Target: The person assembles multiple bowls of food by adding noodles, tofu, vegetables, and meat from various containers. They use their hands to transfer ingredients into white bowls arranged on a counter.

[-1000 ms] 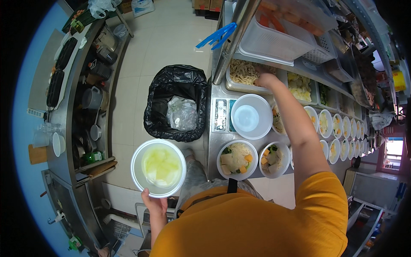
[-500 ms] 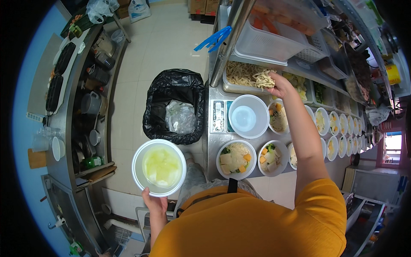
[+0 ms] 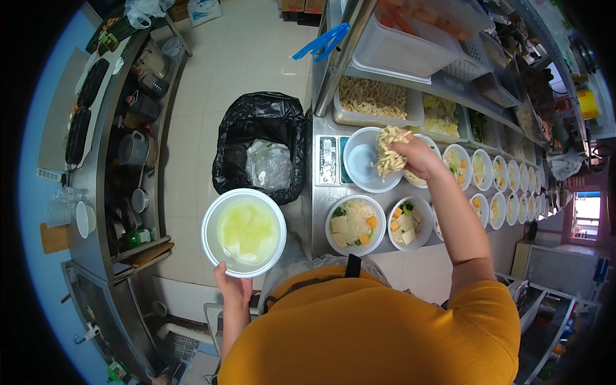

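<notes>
My right hand (image 3: 421, 158) is closed on a clump of pale noodles (image 3: 389, 154), held over the right rim of a white plastic bowl (image 3: 355, 162). That bowl sits on a weighing scale (image 3: 328, 154), and no food shows in its visible part. Behind it is a clear tub of noodles (image 3: 372, 97). Low on the left, my left hand (image 3: 236, 290) grips the near rim of a white round tub (image 3: 210, 247), which looks pale yellow-green inside. Two filled bowls (image 3: 355, 224) (image 3: 410, 222) with noodles, greens and yellow and orange chunks stand nearest on the steel counter.
Rows of filled bowls (image 3: 495, 212) run off along the counter to the right. Food tubs (image 3: 443, 119) line the back under a steel shelf with plastic baskets (image 3: 410, 54). A black-lined bin (image 3: 224, 154) stands left of the counter. Farther left is a steel rack (image 3: 112, 192).
My right hand has come from the noodle tub toward me and slightly left, carrying the noodles to the bowl on the scale. My left hand's tub has shifted slightly up and right.
</notes>
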Available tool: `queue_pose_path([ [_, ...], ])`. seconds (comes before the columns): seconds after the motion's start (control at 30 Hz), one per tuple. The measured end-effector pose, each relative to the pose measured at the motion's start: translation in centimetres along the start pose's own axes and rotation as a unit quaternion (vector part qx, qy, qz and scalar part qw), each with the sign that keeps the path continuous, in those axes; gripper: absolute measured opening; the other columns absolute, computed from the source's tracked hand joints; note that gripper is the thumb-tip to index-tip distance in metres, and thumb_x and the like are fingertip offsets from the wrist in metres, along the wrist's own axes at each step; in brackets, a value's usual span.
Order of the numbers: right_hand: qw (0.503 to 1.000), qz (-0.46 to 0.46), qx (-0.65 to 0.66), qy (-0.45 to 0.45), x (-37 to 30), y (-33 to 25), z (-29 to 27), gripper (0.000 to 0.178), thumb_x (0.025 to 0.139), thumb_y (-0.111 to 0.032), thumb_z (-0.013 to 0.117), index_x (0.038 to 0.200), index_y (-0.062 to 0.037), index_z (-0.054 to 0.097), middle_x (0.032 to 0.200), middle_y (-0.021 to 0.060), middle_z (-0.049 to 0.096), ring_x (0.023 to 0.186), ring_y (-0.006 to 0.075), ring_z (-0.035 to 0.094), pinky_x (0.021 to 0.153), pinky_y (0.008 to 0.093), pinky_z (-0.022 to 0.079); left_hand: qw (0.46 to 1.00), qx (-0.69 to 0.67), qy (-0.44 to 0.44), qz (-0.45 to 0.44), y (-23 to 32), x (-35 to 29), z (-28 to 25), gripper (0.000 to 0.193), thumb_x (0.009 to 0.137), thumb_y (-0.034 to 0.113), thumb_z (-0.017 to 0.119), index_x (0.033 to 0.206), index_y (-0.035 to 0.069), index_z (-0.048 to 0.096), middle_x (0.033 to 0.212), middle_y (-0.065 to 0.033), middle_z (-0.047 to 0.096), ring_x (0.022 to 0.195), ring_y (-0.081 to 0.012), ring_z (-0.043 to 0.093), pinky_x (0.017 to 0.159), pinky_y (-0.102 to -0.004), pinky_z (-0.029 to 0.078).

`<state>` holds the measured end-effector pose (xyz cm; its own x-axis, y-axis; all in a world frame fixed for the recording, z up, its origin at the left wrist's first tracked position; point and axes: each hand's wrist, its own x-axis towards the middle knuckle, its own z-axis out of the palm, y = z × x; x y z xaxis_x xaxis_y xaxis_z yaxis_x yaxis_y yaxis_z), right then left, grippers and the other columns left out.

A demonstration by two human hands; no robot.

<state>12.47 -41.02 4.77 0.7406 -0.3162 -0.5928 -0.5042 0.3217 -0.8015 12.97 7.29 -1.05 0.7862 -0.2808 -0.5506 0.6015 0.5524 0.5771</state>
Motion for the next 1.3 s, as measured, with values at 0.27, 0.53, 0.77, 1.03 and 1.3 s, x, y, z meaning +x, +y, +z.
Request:
queue_pose_path([
  [0.27,0.951,0.030,-0.307,0.033,0.0,0.6,1.0,0.056,0.087,-0.033,0.059,0.136,-0.0104,0.045,0.105,0.0040,0.063,0.083,0.0140,0.060,0.069,0.0286,0.050,1.000,-0.001,0.007,0.001,0.3,0.0,-0.1,0.071,0.081,0.040,0.051,0.139,0.003,0.031,0.138,-0.0148,0.042,0.125,-0.0304,0.044,0.101,-0.0444,0.041],
  [0.53,0.870,-0.009,-0.492,0.035,3.1,-2.5,-1.9,0.032,0.086,-0.033,0.059,0.099,-0.0054,0.068,0.081,0.0062,0.067,0.072,0.0140,0.060,0.068,0.0280,0.049,0.999,0.029,0.035,0.009,-0.3,-0.1,-1.3,0.075,0.080,0.049,0.051,0.139,0.007,0.032,0.135,-0.0139,0.045,0.117,-0.0302,0.053,0.084,-0.0433,0.052],
  [0.77,0.802,-0.199,-0.558,0.082,13.0,-4.5,-2.1,0.054,0.079,-0.026,0.069,0.127,-0.0075,0.053,0.120,0.0188,0.059,0.108,0.0275,0.058,0.090,0.0335,0.045,0.999,0.017,0.048,0.011,-0.3,-0.8,-0.5,0.074,0.080,0.045,0.053,0.138,0.004,0.033,0.135,-0.0145,0.045,0.120,-0.0301,0.050,0.091,-0.0434,0.049],
  [1.03,0.817,-0.133,-0.560,0.046,18.6,-2.3,-2.6,0.056,0.075,-0.019,0.067,0.128,-0.0062,0.052,0.104,0.0147,0.063,0.086,0.0213,0.061,0.076,0.0313,0.048,0.998,0.000,0.058,0.038,-0.6,-2.3,-0.3,0.071,0.081,0.042,0.052,0.138,0.004,0.034,0.137,-0.0142,0.044,0.122,-0.0299,0.048,0.098,-0.0440,0.044],
  [1.3,0.934,-0.066,-0.316,0.156,13.0,-5.1,-4.3,0.017,0.079,-0.013,0.061,0.085,0.0030,0.057,0.071,0.0038,0.055,0.059,0.0121,0.048,0.054,0.0265,0.039,0.997,-0.008,0.067,0.032,-1.0,-1.7,-0.6,0.071,0.081,0.042,0.051,0.138,0.004,0.033,0.136,-0.0146,0.044,0.122,-0.0299,0.048,0.096,-0.0446,0.045],
])
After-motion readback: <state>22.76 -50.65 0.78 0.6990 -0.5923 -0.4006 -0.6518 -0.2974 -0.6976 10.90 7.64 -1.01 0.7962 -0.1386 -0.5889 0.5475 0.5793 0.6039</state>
